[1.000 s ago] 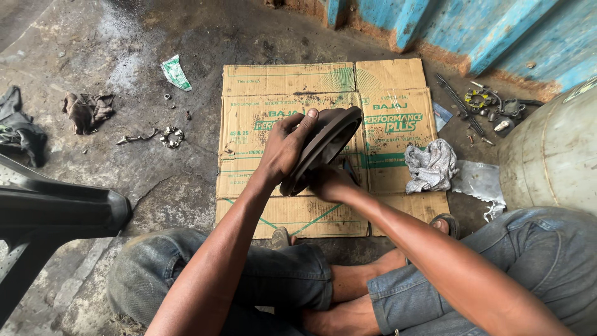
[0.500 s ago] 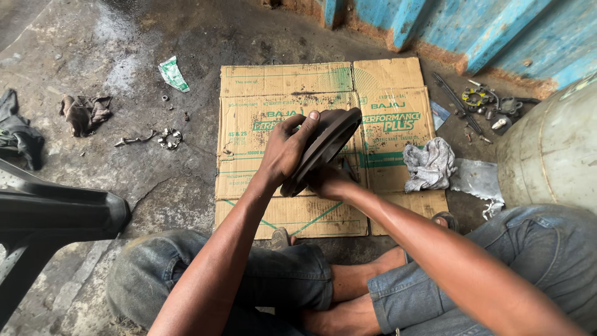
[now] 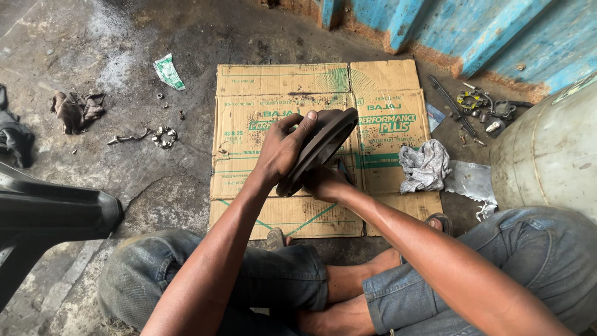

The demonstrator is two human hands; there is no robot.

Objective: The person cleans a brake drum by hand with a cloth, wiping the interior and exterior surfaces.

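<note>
Barely shifted, both hands (image 3: pixel 301 165) still grip the tilted dark disc (image 3: pixel 320 149) over cardboard (image 3: pixel 385 81).

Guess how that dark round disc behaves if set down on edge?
The dark disc looks like rigid metal, probably heavy: both left hand and right hand support it. Round rim suggests it would roll or topple on the flat cardboard.

Dark brown-black round metal part (image 3: pixel 320 149) against tan flattened cardboard (image 3: pixel 261 124) printed with green lettering and green lines. Pale grey crumpled rag (image 3: pixel 424 165) and brown rag (image 3: pixel 76 110) on a mottled grey concrete floor (image 3: pixel 124 37). Faded blue jeans (image 3: pixel 535 249); blue painted wall (image 3: pixel 497 31) with rust-orange base; off-white tank (image 3: pixel 553 149).
</note>
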